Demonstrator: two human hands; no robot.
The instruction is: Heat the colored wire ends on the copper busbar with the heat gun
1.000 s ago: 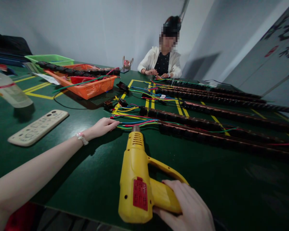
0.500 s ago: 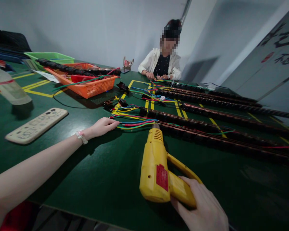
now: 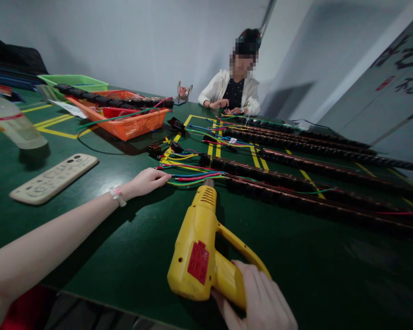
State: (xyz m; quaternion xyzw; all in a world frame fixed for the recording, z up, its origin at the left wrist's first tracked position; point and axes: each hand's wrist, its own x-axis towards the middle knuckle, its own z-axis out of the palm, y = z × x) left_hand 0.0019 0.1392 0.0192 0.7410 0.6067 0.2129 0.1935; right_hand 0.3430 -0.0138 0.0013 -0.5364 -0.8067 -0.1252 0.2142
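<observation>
My left hand (image 3: 147, 181) is closed in a pinch on the ends of several coloured wires (image 3: 196, 176), blue, red and yellow-green, above the green table. These wires run right into a long dark bar with copper edges (image 3: 278, 190). In my right hand (image 3: 256, 298) is the handle of a yellow heat gun (image 3: 199, 233), fingers wrapped round it. The metal nozzle of the gun points away from me, close beside the wires between my left hand and the bar. Whether nozzle and wires touch, I cannot tell.
More long bars (image 3: 316, 165) lie across the right side. An orange basket (image 3: 137, 126) and green basket (image 3: 89, 82) stand at the back left, near a bottle (image 3: 13, 121). A beige power strip (image 3: 55, 178) lies at left. Across the table sits a person (image 3: 232, 91) in a white jacket.
The heat gun has moved left along the wires with my right hand, and its nozzle has shifted from the bar's end toward my left hand. My left hand has stayed put.
</observation>
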